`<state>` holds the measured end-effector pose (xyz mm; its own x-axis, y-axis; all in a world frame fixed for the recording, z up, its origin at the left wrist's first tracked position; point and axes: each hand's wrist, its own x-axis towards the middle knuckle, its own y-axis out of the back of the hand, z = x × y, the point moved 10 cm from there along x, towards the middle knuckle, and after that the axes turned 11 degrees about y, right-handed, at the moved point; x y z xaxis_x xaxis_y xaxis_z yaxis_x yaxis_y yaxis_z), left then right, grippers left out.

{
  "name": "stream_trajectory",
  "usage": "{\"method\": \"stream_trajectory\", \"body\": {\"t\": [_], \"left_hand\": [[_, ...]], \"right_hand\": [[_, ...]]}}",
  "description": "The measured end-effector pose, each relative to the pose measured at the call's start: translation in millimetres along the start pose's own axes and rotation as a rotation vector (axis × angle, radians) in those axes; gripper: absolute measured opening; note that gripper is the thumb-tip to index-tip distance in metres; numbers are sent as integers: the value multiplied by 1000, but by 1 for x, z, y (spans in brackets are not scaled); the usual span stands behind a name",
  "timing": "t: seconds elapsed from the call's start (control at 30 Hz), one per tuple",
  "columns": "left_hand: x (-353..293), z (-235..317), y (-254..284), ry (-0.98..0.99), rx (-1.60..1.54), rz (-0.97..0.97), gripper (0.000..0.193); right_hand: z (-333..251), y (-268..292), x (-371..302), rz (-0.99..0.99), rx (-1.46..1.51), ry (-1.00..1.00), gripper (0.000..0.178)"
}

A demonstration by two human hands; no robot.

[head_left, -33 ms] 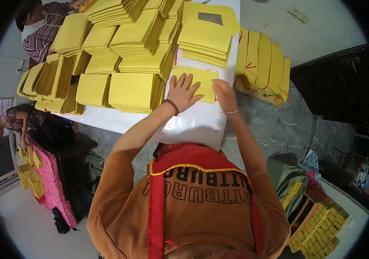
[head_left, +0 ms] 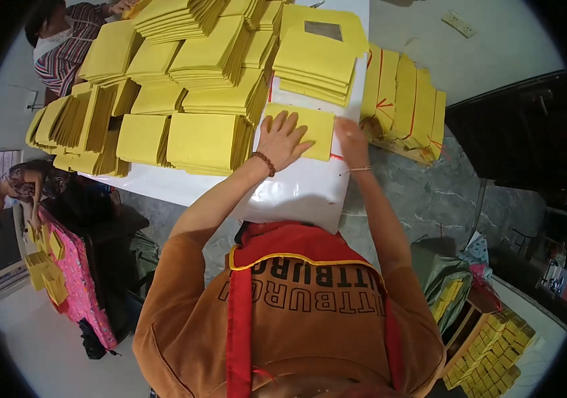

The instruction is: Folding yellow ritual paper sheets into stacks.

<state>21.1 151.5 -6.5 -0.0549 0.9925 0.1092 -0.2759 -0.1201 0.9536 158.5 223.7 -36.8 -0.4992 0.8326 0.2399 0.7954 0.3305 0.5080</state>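
A flat yellow paper piece [head_left: 320, 126], perhaps an envelope, lies on the white tabletop [head_left: 290, 192] in front of me. My left hand [head_left: 282, 140] rests flat on its left part with the fingers spread, hiding some of it. Just off the paper's right edge is my right hand [head_left: 351, 140]. It is blurred by motion with its fingers curled, and I cannot make out whether anything is in them. Beyond the paper sits a stack of larger yellow paper pieces [head_left: 313, 63] with a small grey rectangle on top.
Piles of folded yellow paper [head_left: 207, 140] crowd the table's left side. Bundles tied with red string [head_left: 403, 99] stand right of the table. A person in stripes [head_left: 64, 53] is at the far left; another sits by a pink cloth-covered table [head_left: 74, 278]. Yellow bundles [head_left: 492, 348] lie lower right.
My right hand has slid a little to the right, away from the paper's right edge. My left hand stays pressed on the paper.
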Motion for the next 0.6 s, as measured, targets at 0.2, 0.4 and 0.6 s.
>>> {"method": "stream_trajectory", "body": {"t": [0.2,0.4,0.6], "left_hand": [[68,-65,-29,731,-1462,44,61],[93,-56,-63,1214,-1863,93,39],[90,-73,-80,1222,-1914,388,44]], "right_hand": [[-15,56,95,507,436,-309,68],[69,24,151,149,98,-337,83],[90,17,157,141,316,-403,75]]}}
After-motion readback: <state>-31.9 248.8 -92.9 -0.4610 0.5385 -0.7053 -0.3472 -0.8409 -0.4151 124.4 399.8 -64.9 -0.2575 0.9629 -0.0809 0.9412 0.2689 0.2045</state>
